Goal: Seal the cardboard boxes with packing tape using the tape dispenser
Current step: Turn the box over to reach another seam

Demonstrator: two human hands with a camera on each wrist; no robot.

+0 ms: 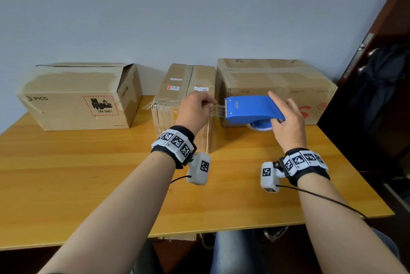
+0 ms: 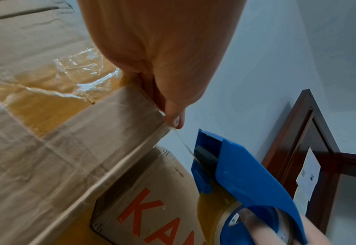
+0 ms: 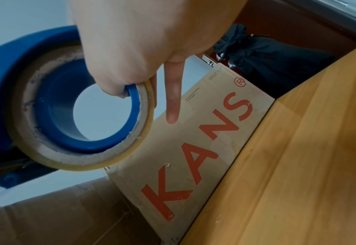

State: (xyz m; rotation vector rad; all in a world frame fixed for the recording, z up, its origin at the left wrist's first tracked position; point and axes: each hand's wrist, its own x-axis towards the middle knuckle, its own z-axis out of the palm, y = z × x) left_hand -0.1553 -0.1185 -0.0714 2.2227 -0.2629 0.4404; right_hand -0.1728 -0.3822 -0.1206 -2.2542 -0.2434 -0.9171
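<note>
Tape (image 1: pixel 218 108) taut between left grip (image 1: pixel 195 110), pinching its end, and right grip's (image 1: pixel 287 120) clasped dispenser (image 1: pixel 250 109).

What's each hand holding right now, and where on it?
Left hand pinches the free end of the clear tape. Right hand grips the blue tape dispenser at its rear, a finger hooked into the roll's core.
</note>
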